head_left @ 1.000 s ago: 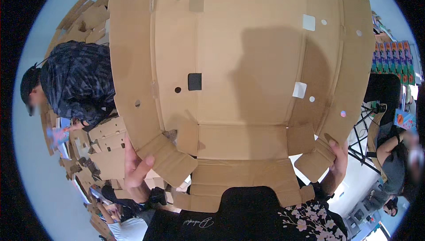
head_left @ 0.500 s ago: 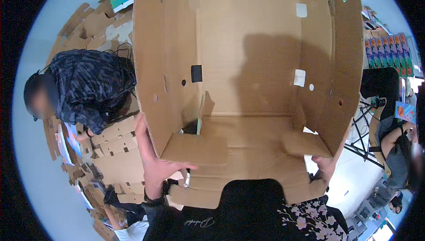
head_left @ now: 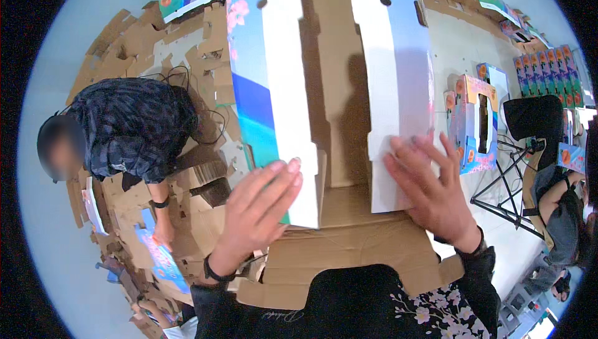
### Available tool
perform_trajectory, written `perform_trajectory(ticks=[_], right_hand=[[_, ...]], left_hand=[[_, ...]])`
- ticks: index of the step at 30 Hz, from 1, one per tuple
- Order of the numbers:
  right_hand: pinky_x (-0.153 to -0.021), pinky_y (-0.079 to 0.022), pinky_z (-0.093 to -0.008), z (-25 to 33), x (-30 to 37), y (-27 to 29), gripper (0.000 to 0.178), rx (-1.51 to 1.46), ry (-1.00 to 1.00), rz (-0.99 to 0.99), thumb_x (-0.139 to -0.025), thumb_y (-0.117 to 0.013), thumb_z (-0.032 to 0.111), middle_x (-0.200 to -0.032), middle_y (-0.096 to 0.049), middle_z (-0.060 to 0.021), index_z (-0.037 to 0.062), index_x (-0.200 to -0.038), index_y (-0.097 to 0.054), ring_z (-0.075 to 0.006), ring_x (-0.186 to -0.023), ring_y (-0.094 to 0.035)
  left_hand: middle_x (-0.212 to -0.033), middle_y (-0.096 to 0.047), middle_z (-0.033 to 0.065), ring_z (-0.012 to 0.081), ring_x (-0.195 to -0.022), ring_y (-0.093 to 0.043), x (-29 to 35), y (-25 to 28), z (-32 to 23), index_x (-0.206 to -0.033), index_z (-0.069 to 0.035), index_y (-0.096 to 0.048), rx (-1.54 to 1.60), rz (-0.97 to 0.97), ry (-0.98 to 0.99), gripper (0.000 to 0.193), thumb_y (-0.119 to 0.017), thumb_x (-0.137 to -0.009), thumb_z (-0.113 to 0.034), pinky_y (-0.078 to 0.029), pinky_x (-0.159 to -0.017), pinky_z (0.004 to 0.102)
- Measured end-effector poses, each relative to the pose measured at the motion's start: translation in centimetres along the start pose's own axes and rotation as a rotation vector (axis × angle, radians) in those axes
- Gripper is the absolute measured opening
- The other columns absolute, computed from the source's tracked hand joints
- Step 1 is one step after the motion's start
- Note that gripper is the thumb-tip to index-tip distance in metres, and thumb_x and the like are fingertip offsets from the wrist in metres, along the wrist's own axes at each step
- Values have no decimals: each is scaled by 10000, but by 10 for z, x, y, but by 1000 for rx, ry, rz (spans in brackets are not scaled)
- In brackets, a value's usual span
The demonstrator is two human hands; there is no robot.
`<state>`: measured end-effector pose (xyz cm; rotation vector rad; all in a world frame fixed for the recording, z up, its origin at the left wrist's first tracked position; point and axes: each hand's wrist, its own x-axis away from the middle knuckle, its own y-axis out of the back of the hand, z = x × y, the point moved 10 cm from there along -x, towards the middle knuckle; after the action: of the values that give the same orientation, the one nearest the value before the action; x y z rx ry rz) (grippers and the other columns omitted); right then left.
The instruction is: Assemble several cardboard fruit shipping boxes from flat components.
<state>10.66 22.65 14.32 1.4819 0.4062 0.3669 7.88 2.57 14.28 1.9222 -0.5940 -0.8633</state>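
Note:
A large cardboard box [head_left: 339, 158] is in front of me, brown inside. Its two long side panels lean inward and show printed outer faces. The left panel [head_left: 288, 90] is white, blue and green with pink blossoms; the right panel [head_left: 383, 77] is white and pale blue. A long gap between them shows the brown interior. My left hand [head_left: 261, 205] lies with fingers outstretched on the near end of the left panel. On the right panel's near end rests my right hand [head_left: 433, 183], fingers spread and slightly blurred. Brown end flaps [head_left: 355, 255] reach toward my body.
At left, a person in dark patterned clothing [head_left: 134, 127] bends over flattened cardboard, one hand on a printed piece [head_left: 163, 258]. Standing at right are a printed carton with a cut-out window [head_left: 476, 124], a black folding chair [head_left: 529, 118] and a row of printed boxes [head_left: 548, 74].
The side panels have folded inward, turning from brown inner faces to printed outer ones. Both hands have moved from the near outer corners onto the panels. The person at left now reaches downward.

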Motion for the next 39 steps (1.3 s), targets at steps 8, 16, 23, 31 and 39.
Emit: perform_trajectory(ticks=[8,16,23,31,39], right_hand=[[-1202,-186,-573,4,20,-17,604,-6,37,293,-855,-564,187,-1591,-317,-17,141,-1451,-475,-257,-1444,-310],[-1193,-200,-550,-3,38,-33,802,-422,147,211,-765,-736,290,-1585,-309,-108,111,-1476,-411,-317,-1421,-329],[-1106,-313,-515,-27,71,-63,1150,-1187,-562,-664,-793,-782,395,-1460,-329,-234,18,-1538,8,-348,-1352,-360],[-1099,-330,-485,-37,68,-63,770,-1103,-563,-677,-987,-491,298,-1478,-309,-254,-8,-1556,-72,-353,-1327,-394],[-1079,-365,-434,-40,65,-49,584,-957,-633,-579,-1009,-421,360,-1428,-395,-245,-53,-1422,-426,-336,-1304,-428]], left_hand=[[-1491,-466,114,267,-1377,-435,13,-16,-12,-1370,5,-528,179,420,105,578,-583,-794,-20,-413,-1098,380],[-1517,-390,177,333,-1413,-374,49,-42,-10,-1428,10,-420,604,346,18,706,-696,-795,-138,-341,-1148,458],[-1418,-397,160,288,-1286,-440,103,-36,58,-1441,29,-281,949,-607,803,870,-743,-851,-413,-335,-1104,406],[-1495,-302,305,397,-1387,-281,62,-48,43,-1483,105,-290,496,-352,603,748,-246,-1023,-483,-178,-1141,491],[-1515,-253,290,387,-1399,-258,61,-52,40,-1506,104,-248,646,-293,571,748,-259,-1022,-466,-183,-1144,488]])
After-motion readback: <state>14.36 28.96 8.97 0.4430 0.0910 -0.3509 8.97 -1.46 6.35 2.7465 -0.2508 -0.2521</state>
